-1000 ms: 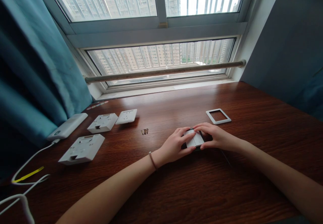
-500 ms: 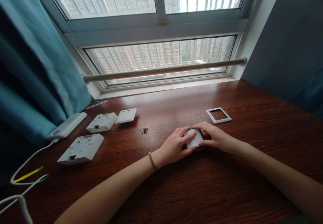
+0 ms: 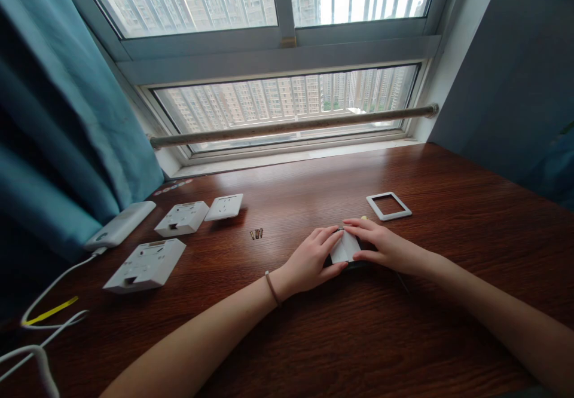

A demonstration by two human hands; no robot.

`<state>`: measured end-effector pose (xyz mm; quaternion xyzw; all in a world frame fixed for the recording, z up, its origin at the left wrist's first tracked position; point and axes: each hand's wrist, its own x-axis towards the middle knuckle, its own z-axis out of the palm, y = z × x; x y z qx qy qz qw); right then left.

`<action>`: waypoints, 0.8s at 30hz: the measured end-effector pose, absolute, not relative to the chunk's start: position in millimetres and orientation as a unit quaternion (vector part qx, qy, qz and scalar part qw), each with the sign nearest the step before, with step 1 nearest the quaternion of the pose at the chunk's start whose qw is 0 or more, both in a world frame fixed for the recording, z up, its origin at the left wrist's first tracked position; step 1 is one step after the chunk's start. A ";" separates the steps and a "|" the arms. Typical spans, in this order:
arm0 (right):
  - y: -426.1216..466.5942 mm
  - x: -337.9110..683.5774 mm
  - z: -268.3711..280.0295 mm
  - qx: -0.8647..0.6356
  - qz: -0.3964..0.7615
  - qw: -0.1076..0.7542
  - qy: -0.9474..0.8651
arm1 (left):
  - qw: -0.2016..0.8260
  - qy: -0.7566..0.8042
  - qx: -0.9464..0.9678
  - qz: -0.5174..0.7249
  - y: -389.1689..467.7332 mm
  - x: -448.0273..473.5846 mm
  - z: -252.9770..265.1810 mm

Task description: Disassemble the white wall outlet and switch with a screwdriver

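A white wall switch [image 3: 345, 247] with a dark edge lies on the brown table in front of me. My left hand [image 3: 316, 254] grips it from the left, fingertips along its far side and thumb at the near edge. From the right, my right hand [image 3: 381, 244] holds the same switch between fingers and thumb. Both hands cover its sides. Just past the right fingers a small yellow tip [image 3: 364, 218] shows; what it belongs to is hidden. A white square frame [image 3: 389, 216] rests on the table beyond my right hand.
Several screws [image 3: 257, 234] lie left of the hands. Farther left are a white socket panel [image 3: 225, 207], two white boxes [image 3: 182, 217], a white power bank [image 3: 120, 226] with a cable [image 3: 56, 284], and a yellow strip [image 3: 51, 311]. The window [image 3: 287, 105] borders the table's far edge.
A left finger that lay across the switch's white face has drawn back towards its far edge, so more of the face shows. Both hands stay around the switch.
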<state>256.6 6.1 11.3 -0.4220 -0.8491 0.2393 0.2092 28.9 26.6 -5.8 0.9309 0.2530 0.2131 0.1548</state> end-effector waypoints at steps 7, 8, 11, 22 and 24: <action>2.4 252.1 11.8 -0.444 0.211 0.168 -0.854 | 0.161 0.255 0.929 0.212 28.2 29.6 -7.0; 2.2 251.2 11.9 -0.447 0.204 0.164 -0.855 | 0.160 0.256 0.930 0.210 28.3 29.7 -6.9; 2.2 250.2 11.3 -0.447 0.194 0.159 -0.859 | 0.156 0.253 0.932 0.208 28.1 30.0 -5.9; 17.9 269.3 14.3 -0.463 0.117 0.272 -0.835 | 0.173 0.261 0.928 0.203 25.5 29.4 -3.8; 31.2 288.3 14.2 -0.505 0.065 0.303 -0.806 | 0.200 0.262 0.921 0.210 25.0 28.2 -4.2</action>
